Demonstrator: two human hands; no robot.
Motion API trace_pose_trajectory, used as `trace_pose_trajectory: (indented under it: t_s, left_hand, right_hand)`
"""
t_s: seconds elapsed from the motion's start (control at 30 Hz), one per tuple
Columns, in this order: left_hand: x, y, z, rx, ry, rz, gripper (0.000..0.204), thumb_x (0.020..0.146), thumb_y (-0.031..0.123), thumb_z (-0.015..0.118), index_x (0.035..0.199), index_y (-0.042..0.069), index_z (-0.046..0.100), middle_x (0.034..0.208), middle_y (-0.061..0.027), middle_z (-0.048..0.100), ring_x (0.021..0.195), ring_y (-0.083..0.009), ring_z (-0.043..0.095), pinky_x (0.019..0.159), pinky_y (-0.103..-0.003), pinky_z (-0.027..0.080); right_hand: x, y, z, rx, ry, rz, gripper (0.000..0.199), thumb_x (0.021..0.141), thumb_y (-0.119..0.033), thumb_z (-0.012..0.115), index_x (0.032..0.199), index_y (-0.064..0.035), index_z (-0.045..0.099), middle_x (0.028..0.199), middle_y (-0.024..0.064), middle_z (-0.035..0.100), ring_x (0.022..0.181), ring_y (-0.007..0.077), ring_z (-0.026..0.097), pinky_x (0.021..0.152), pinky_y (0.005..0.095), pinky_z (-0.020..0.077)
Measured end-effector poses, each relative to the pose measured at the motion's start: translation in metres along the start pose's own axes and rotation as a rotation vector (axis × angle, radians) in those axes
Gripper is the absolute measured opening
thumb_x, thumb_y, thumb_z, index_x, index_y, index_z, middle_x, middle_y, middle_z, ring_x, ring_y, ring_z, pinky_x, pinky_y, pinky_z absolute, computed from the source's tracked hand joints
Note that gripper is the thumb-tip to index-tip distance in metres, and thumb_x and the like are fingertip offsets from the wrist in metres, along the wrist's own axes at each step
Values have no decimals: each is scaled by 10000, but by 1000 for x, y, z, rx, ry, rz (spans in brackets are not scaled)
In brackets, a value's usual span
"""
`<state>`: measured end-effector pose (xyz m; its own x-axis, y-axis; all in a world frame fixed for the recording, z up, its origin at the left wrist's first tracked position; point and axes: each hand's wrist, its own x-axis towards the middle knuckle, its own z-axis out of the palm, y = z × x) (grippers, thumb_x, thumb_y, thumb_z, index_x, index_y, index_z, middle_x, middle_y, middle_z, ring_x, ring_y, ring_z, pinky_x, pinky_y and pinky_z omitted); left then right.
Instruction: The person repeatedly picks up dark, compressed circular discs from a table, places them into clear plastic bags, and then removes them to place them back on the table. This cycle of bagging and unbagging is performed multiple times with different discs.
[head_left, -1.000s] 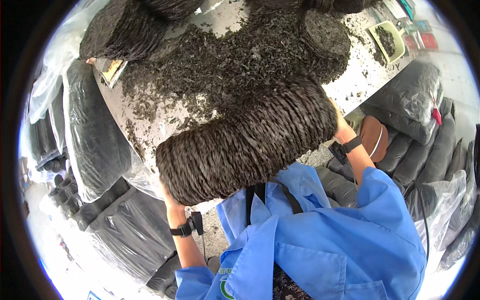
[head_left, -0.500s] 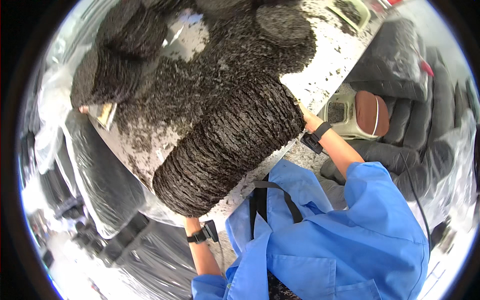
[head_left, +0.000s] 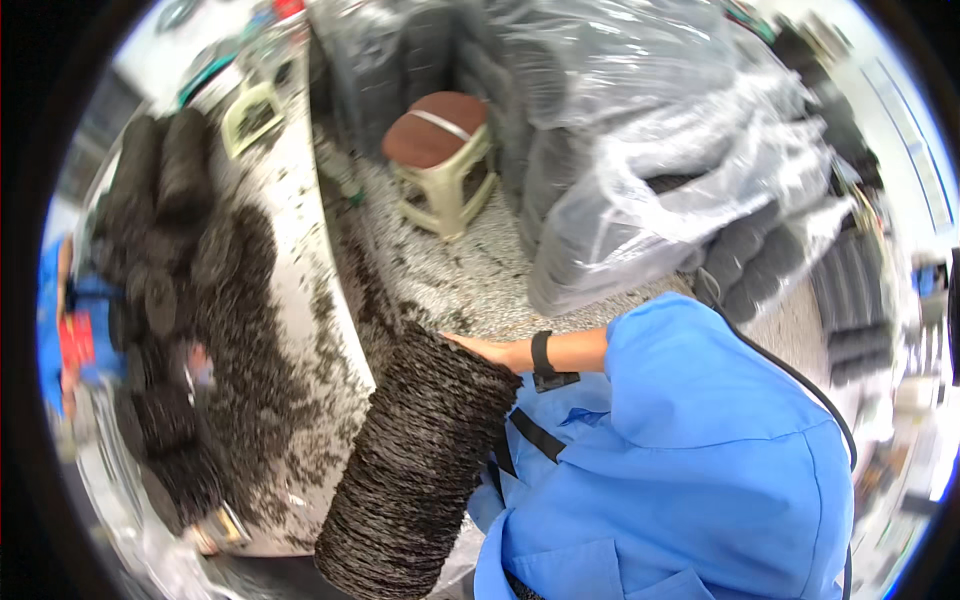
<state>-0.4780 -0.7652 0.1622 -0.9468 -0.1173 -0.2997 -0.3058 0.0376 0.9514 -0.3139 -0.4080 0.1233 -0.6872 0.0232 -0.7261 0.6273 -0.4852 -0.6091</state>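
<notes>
A thick cylindrical stack of round, dark dried seaweed sheets (head_left: 420, 460) is held tilted in front of my body, beside the table edge. My right hand (head_left: 482, 348) is pressed against its upper end, with the fingers partly hidden behind the sheets. The stack's lower end reaches the bottom of the view, where my left hand does not show. On the pale table (head_left: 300, 190) to the left lie loose dark flakes (head_left: 255, 400) and several more seaweed stacks (head_left: 160, 410).
A cream plastic stool (head_left: 440, 190) with a brown seat stands on the speckled floor ahead. Large clear plastic bags (head_left: 640, 220) of dark stacks fill the area to the right. A cream basket (head_left: 252, 118) sits at the table's far end. Another person in blue (head_left: 85, 300) is at the far left.
My view and body have turned right, away from the table. The stack has come along off the table top, held more steeply. My left hand has left the view.
</notes>
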Motion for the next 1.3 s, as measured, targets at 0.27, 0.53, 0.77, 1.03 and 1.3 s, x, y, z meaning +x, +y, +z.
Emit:
trace_pose_trajectory:
  t_s: [0.27, 0.53, 0.77, 1.03, 1.3]
  left_hand:
    - [-116, 81, 119, 36, -400, 297, 689, 902, 603, 392, 1339, 70, 418, 1327, -114, 474, 1185, -278, 471, 990, -429, 410]
    - [-284, 50, 319, -100, -925, 118, 697, 891, 617, 404, 1335, 80, 424, 1330, -113, 469, 1183, -274, 471, 987, -425, 411]
    - [-497, -100, 531, -182, -1171, -583, 704, 881, 629, 415, 1331, 87, 429, 1332, -112, 465, 1180, -270, 470, 983, -422, 412]
    - [-544, -185, 577, -79, -1066, -1088, 664, 867, 646, 422, 1176, 78, 573, 1122, -98, 614, 995, -257, 594, 883, -413, 494]
    - [-388, -150, 616, -293, -898, -780, 506, 948, 447, 432, 1214, 33, 552, 1120, -96, 619, 965, -221, 608, 866, -359, 502]
  right_hand:
    - [-222, 12, -143, 294, 430, -547, 793, 871, -695, 281, 1489, -214, 157, 1535, 76, 153, 1398, 227, 160, 1112, 449, 176]
    - [-460, 70, -434, 506, 1079, -950, 486, 958, -275, 439, 1401, -88, 360, 1386, 123, 448, 1272, 234, 405, 1052, 353, 322]
    - [-611, 285, -671, -1142, 1255, 113, 458, 970, -270, 366, 1361, -35, 408, 1360, 119, 471, 1297, 247, 368, 1093, 362, 272]
    - [-552, 224, -685, 737, 889, -174, 578, 932, -494, 464, 1294, -46, 507, 1203, 74, 595, 1023, 209, 592, 874, 315, 485]
    - [-389, 245, -715, 871, 602, -431, 478, 973, -396, 404, 1253, -26, 520, 1193, 79, 596, 1029, 199, 592, 902, 320, 476]
